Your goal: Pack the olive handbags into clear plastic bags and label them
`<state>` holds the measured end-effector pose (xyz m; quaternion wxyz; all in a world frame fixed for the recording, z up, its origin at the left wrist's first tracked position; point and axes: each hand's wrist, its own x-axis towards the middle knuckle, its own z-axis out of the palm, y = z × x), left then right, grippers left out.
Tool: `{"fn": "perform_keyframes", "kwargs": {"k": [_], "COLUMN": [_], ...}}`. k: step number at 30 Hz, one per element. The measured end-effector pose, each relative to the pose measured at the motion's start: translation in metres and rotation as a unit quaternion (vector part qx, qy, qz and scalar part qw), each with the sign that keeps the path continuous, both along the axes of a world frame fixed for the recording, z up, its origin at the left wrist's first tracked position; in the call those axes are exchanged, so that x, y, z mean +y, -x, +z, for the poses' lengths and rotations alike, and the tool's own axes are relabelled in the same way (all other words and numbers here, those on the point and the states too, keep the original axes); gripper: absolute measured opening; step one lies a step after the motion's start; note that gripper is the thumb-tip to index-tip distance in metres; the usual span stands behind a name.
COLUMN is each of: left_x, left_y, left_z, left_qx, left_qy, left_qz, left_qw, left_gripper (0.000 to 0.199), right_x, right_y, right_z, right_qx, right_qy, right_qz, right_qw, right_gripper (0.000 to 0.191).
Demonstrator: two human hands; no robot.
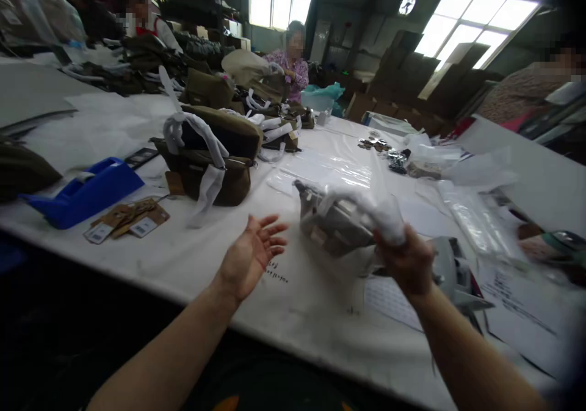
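My right hand point(409, 258) is closed on a handbag point(339, 225) at its wrapped handle, over the right-middle of the table. Clear plastic seems to cover this bag, and motion blurs it. To its left, my left hand point(251, 252) is open, palm up with fingers spread, and holds nothing. Beyond that hand stands an olive-brown handbag point(206, 173) with its straps wrapped in white. Brown cardboard hang tags point(130, 218) with white labels lie in a small pile at the left.
A blue tape dispenser point(91, 191) sits near the left front edge. More wrapped bags point(274, 127) crowd the far side, with clear plastic sheets point(329, 170) before them. Printed papers point(517, 313) lie at the right. A person point(295, 63) works across the table; others are at both sides.
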<state>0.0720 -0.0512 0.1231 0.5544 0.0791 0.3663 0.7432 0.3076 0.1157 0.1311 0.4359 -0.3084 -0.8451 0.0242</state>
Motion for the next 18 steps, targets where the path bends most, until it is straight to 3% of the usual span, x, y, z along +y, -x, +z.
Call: {"fn": "perform_keyframes", "kwargs": {"k": [2,4,6,8,10,12,15,18], "left_x": [0.001,-0.004,-0.012,-0.02,-0.025,-0.024,-0.014,0.004], "left_y": [0.008,0.014,0.017,0.018,0.016,0.012,0.002,-0.01], "left_z": [-0.008,-0.028,-0.054,-0.077,-0.092,-0.099,-0.1,-0.107], "left_qx": [0.072,0.114,0.129,0.128,0.123,0.131,0.171,0.241], "left_qy": [-0.006,0.02,0.067,0.12,0.161,0.184,0.203,0.215], "left_qz": [0.075,0.106,0.112,0.113,0.111,0.102,0.052,-0.046], "left_qw": [0.995,0.988,0.983,0.978,0.973,0.969,0.963,0.945], "left_gripper": [0.035,0.029,0.026,0.027,0.03,0.032,0.033,0.031], "right_x": [0.031,0.052,0.061,0.059,0.049,0.033,0.002,-0.033], "right_y": [0.006,0.012,0.015,0.015,0.011,0.001,-0.03,-0.091], "right_z": [0.032,0.04,0.027,0.007,-0.007,-0.008,0.011,0.034], "right_qx": [0.103,0.186,0.231,0.247,0.264,0.284,0.322,0.379], "right_qy": [0.145,0.287,0.381,0.428,0.442,0.435,0.378,0.286], "right_qz": [-0.048,-0.033,-0.023,-0.029,-0.036,-0.041,-0.052,-0.131], "right_qw": [0.983,0.939,0.895,0.869,0.857,0.854,0.866,0.87], "right_gripper": [0.024,0.025,0.025,0.025,0.027,0.029,0.03,0.03]}}
